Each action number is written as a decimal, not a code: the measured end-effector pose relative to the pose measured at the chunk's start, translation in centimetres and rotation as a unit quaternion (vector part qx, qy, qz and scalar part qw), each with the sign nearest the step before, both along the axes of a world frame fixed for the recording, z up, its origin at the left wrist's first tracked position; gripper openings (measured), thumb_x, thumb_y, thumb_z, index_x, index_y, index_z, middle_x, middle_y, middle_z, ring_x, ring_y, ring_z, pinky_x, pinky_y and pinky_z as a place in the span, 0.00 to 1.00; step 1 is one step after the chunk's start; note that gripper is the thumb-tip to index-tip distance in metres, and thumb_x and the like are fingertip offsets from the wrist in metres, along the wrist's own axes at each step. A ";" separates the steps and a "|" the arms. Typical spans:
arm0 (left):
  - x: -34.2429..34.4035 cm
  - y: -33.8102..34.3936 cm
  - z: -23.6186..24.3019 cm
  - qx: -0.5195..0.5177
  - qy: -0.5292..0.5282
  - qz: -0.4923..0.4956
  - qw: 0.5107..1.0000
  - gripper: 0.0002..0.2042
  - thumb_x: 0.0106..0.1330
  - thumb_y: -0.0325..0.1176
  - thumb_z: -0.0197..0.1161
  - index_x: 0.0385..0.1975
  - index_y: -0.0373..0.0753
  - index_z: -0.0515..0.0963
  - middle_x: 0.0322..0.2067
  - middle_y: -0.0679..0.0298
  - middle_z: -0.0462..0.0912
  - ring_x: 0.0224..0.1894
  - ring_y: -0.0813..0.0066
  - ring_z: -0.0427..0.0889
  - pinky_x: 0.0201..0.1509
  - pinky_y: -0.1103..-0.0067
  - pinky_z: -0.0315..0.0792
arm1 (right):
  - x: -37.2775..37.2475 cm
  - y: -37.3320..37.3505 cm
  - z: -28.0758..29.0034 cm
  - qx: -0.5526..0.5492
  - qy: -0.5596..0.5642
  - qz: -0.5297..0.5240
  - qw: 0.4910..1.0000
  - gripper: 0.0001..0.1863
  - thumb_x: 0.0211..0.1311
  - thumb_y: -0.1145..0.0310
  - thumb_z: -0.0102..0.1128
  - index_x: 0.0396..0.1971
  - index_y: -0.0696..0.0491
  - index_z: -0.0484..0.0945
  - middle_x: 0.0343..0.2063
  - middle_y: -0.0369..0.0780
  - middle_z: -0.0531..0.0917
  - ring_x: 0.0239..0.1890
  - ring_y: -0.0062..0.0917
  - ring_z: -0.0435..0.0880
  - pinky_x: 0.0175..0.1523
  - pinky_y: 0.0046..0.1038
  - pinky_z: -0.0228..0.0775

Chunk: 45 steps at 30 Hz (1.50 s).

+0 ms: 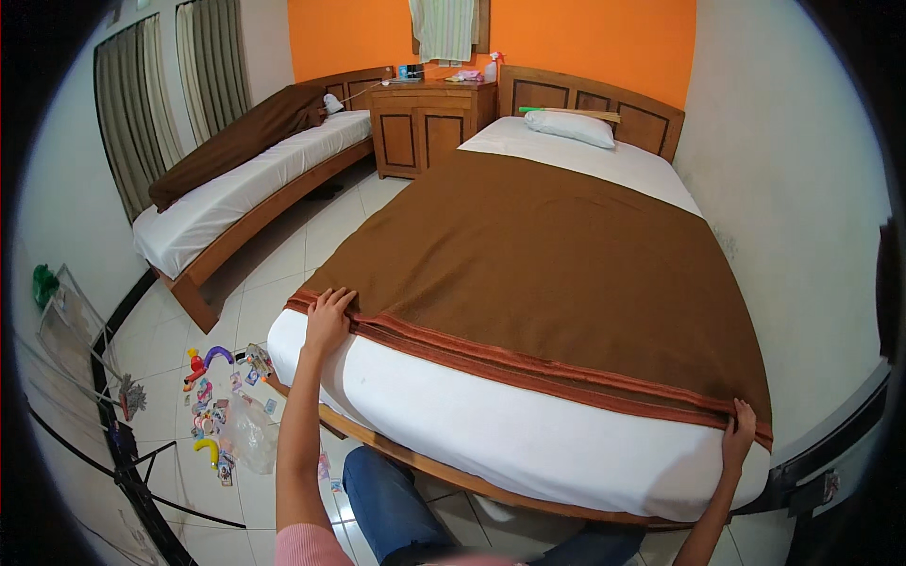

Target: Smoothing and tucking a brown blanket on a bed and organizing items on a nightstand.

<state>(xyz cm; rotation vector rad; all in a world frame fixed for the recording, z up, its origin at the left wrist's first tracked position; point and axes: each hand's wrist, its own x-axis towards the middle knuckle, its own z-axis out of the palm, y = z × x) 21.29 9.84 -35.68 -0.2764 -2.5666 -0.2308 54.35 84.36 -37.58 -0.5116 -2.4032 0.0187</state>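
Note:
A brown blanket (528,255) with reddish-brown trim covers most of the bed, folded in layers along its foot edge over a white sheet (491,439). My left hand (328,323) grips that edge near the bed's left corner, fingers curled over the trim. At the right corner my right hand (741,432) holds the same edge with fingers bent onto it; its thumb is mostly hidden. A white pillow (571,129) lies at the head, with a yellow and green item behind it.
A second bed (198,236) with a bunched brown blanket stands left, beside a wooden cabinet (420,132). Scattered toys (203,424), a plastic bag (252,439) and a metal rack (75,340) are at lower left. A pale wall (793,189) runs along the right.

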 end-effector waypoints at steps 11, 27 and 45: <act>-1.3 -2.2 1.3 -0.058 -0.094 -0.039 0.993 0.24 0.52 0.20 0.52 0.52 0.41 0.73 0.57 0.58 0.71 0.55 0.61 0.73 0.57 0.69 0.68 | 1.9 2.0 -0.1 -0.091 0.261 -0.156 0.948 0.15 0.66 0.74 0.41 0.48 0.59 0.74 0.43 0.47 0.78 0.49 0.39 0.75 0.55 0.35 0.64; -0.2 -5.6 0.4 -0.008 0.078 0.048 0.996 0.15 0.56 0.25 0.51 0.40 0.45 0.81 0.38 0.62 0.82 0.47 0.68 0.77 0.48 0.70 0.68 | 1.8 2.7 -1.0 -0.002 0.174 -0.055 0.983 0.14 0.64 0.76 0.43 0.47 0.59 0.73 0.46 0.47 0.76 0.53 0.40 0.71 0.58 0.37 0.62; -1.9 -14.8 -0.5 -0.058 0.136 0.124 0.981 0.08 0.55 0.25 0.52 0.30 0.39 0.79 0.27 0.57 0.81 0.34 0.56 0.79 0.36 0.66 0.72 | 2.9 4.3 -1.6 0.032 0.192 -0.107 0.975 0.14 0.61 0.78 0.46 0.44 0.57 0.76 0.42 0.45 0.78 0.48 0.39 0.72 0.55 0.35 0.64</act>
